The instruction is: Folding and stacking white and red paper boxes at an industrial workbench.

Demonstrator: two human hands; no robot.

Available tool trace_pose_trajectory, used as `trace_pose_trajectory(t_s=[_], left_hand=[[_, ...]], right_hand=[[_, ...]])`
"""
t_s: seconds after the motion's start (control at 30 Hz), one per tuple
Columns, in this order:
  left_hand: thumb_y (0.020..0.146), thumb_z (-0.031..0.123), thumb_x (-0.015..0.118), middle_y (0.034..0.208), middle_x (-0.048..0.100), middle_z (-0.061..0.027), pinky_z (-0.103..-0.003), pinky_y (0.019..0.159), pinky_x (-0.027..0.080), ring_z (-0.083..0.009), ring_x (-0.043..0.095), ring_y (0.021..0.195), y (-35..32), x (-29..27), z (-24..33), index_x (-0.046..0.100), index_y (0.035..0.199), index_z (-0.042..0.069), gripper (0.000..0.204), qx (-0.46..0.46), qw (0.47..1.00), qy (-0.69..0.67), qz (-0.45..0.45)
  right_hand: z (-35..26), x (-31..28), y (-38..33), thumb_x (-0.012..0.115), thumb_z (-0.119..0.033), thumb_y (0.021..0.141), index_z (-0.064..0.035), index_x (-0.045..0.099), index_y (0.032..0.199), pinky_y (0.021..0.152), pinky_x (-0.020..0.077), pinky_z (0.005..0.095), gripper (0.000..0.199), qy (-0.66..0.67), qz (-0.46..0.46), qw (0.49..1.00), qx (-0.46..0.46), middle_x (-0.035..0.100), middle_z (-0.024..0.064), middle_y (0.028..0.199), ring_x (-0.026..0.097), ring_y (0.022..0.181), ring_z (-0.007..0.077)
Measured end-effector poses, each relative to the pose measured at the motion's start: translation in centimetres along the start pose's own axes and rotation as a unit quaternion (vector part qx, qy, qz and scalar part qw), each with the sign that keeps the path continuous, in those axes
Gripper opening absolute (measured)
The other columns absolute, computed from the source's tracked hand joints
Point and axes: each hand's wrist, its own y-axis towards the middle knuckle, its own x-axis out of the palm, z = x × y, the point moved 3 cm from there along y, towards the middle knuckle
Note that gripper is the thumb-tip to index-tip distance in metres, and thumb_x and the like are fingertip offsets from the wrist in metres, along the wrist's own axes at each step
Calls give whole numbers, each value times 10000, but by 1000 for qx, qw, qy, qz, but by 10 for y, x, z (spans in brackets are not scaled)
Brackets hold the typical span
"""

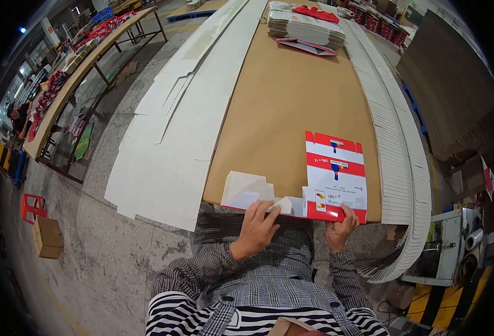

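Observation:
A flat red and white printed carton [336, 176] lies at the near edge of the tan table, its left part showing a bare cream inner panel [244, 189]. My right hand [341, 228] grips the carton's near right edge, thumb on top and fingers curled below. At the carton's near edge, left of the red part, my left hand [258, 224] has its fingers bent together at a small cream flap [283, 205]. Its fingertips partly hide where they meet the flap.
Long rows of overlapping white card sheets [168, 134] run along the table's [291, 112] left side, and more [395, 129] along its right. A stack of folded cartons [305, 28] with a red cloth [315, 13] sits at the far end. A red stool [33, 207] and brown box [47, 237] stand left.

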Motion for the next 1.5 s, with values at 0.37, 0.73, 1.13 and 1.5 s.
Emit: trace_pose_trajectory(t_s=[0.37,0.73,1.13,1.5], left_hand=[[1057,359,458,825,663,-64,-224,473,485,-125,591,549,-49,5,-54,616,1018,-10,403,-507,658,-552,77],[754,231,796,1113,544,-129,-493,1047,413,-357,543,1054,35,22,-28,568,762,47,293,77,980,-161,-89],[771,115,800,1212,659,-145,-482,1086,416,-337,602,1214,15,49,-23,703,1049,33,306,-59,974,-214,44],[750,158,800,1195,640,-114,-481,1090,376,-306,564,1248,22,54,-12,675,1021,34,323,-89,992,-90,-23]], right_hand=[[-3,-7,-6,685,-363,872,-48,720,849,1035,279,500,317,15,-11,1000,-6,559,111,1323,469,1245,316],[-10,-31,17,684,-242,864,20,634,648,1063,293,472,343,236,18,967,98,578,167,1333,474,1247,352],[-17,-17,12,742,-347,863,-11,598,601,1023,331,478,450,48,15,998,43,642,156,1266,549,1213,326],[-8,-2,-3,760,-393,837,-34,567,581,1029,331,465,482,62,14,997,32,666,136,1247,562,1211,300]])
